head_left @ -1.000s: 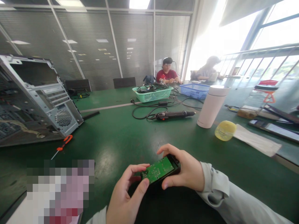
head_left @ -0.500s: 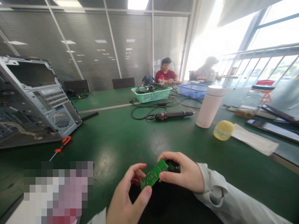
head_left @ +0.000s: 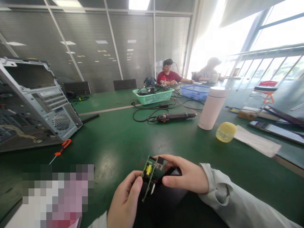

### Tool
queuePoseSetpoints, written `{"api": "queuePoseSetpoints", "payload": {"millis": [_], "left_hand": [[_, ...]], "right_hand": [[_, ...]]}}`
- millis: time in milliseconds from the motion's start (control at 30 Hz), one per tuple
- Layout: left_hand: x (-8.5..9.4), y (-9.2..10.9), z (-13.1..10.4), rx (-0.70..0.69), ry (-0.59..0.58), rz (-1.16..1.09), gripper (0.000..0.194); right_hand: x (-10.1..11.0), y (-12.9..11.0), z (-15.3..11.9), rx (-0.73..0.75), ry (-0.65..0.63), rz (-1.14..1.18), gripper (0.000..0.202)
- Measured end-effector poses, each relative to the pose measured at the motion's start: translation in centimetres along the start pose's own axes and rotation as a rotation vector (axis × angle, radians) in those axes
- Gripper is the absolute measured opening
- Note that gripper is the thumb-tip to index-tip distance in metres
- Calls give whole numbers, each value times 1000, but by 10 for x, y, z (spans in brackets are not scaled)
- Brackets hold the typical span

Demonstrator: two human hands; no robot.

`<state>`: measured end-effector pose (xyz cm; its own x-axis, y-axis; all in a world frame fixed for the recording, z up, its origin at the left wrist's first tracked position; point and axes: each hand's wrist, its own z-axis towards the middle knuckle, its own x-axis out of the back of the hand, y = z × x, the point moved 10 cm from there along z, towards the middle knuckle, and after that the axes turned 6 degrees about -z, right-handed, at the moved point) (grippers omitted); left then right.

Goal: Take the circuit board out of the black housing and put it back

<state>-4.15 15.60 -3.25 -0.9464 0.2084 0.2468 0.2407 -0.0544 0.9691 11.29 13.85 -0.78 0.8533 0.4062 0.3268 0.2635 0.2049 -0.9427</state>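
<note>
A small green circuit board assembly point(head_left: 149, 171) is held up at the table's near edge. It shows two boards side by side, a yellow component and a metal connector between or on them. My left hand point(head_left: 127, 194) pinches its left edge between thumb and fingers. My right hand point(head_left: 186, 175) curls around a dark, glossy black piece point(head_left: 175, 172), whose kind I cannot make out. The right fingertips reach behind the boards' upper right corner, and whether they touch it is hidden. Both hands are close together above a dark area.
An opened computer case point(head_left: 59, 107) stands left, with an orange-handled screwdriver point(head_left: 63, 147) by it. Ahead lie an electric screwdriver point(head_left: 177, 117), a green basket point(head_left: 154, 96) of cables and a blue basket point(head_left: 194, 92). A pink tumbler point(head_left: 212, 109) and yellow container point(head_left: 226, 132) stand right. Two people sit beyond.
The board has been turned from its flat soldered face to an edge-on view showing components. My left fingers have closed in on its edge. The right hand has barely moved.
</note>
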Motion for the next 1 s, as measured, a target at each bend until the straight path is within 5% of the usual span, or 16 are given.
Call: {"api": "queuePoseSetpoints", "payload": {"millis": [200, 433, 600, 767, 867, 1000], "left_hand": [[29, -37, -1, 237, 372, -243, 55], [24, -42, 6, 234, 337, -547, 49], [15, -43, 19, 301, 251, -656, 47], [14, -50, 26, 337, 256, -667, 43], [16, -54, 25, 333, 287, -671, 38], [19, -58, 22, 300, 345, -678, 34]], "right_hand": [[-2, 7, -2, -78, -32, -65, 74], [10, 2, 1, -54, 44, 25, 51], [20, 13, 3, -144, 192, 535, 71], [19, 39, 1, -288, 376, 899, 38], [6, 51, 0, -421, 360, 1046, 26], [-15, 45, 2, -487, 205, 1152, 50]]}}
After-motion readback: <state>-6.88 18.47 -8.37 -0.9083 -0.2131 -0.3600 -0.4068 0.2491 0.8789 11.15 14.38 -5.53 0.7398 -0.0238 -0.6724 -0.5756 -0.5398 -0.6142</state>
